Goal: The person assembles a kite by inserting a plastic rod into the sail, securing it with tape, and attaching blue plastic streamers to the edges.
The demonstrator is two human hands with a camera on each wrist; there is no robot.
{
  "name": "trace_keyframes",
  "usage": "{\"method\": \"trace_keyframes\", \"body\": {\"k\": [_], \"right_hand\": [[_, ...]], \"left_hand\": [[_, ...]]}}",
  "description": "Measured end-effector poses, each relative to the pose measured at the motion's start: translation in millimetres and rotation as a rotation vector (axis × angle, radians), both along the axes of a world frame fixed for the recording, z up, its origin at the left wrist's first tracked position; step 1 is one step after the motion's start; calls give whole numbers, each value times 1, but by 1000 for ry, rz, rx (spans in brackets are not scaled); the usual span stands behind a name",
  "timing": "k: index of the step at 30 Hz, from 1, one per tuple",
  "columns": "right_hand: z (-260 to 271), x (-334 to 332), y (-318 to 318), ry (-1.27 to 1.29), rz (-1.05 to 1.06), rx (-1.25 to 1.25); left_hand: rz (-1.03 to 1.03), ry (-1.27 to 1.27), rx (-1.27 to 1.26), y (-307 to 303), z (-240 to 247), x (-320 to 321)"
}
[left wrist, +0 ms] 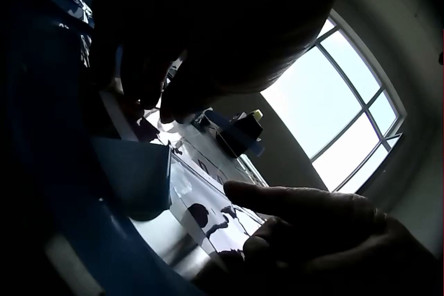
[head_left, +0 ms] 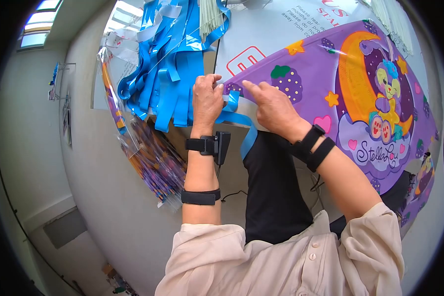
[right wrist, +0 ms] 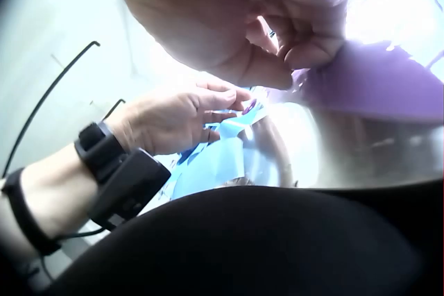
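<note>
A purple printed sheet [head_left: 308, 106] with a rabbit on a moon spreads to the right. At its narrow left corner my left hand [head_left: 207, 101] pinches the tip, beside a looped blue strip [head_left: 249, 140] that hangs down. My right hand [head_left: 278, 111] is just right of it, index finger extended along the sheet's lower edge. In the right wrist view the thumb and a finger of my right hand [right wrist: 243, 32] pinch the purple sheet [right wrist: 374, 84], and my left hand [right wrist: 170, 119] is at the blue strip [right wrist: 243, 119]. The left wrist view is dark; my right hand [left wrist: 312, 223] shows there.
Many blue strips [head_left: 175, 93] hang over the table's left part, beside a bundle of white strands [head_left: 209, 19]. Plastic-wrapped printed pieces [head_left: 155, 155] hang at the left edge. White printed board [head_left: 261, 29] lies beneath the sheet. My black-clad leg [head_left: 271, 187] is below the hands.
</note>
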State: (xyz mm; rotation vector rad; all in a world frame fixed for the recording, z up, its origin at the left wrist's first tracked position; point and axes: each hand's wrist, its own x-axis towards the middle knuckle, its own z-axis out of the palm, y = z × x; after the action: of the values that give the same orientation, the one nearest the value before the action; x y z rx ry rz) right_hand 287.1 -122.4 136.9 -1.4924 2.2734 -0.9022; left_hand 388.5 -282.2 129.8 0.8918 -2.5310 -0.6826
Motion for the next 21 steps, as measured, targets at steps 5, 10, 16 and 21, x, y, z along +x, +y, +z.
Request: {"method": "trace_keyframes", "body": {"k": [5, 10, 16, 21], "right_hand": [[-2, -22, 66, -275, -200, -129], [10, -25, 114, -239, -247, -90], [37, -35, 130, -155, -217, -113], [43, -42, 134, -58, -174, -95]], "left_hand": [[96, -142, 229, 9, 10, -12], [36, -269, 225, 4, 20, -24], [25, -277, 296, -19, 39, -29], [5, -152, 595, -18, 67, -30]]}}
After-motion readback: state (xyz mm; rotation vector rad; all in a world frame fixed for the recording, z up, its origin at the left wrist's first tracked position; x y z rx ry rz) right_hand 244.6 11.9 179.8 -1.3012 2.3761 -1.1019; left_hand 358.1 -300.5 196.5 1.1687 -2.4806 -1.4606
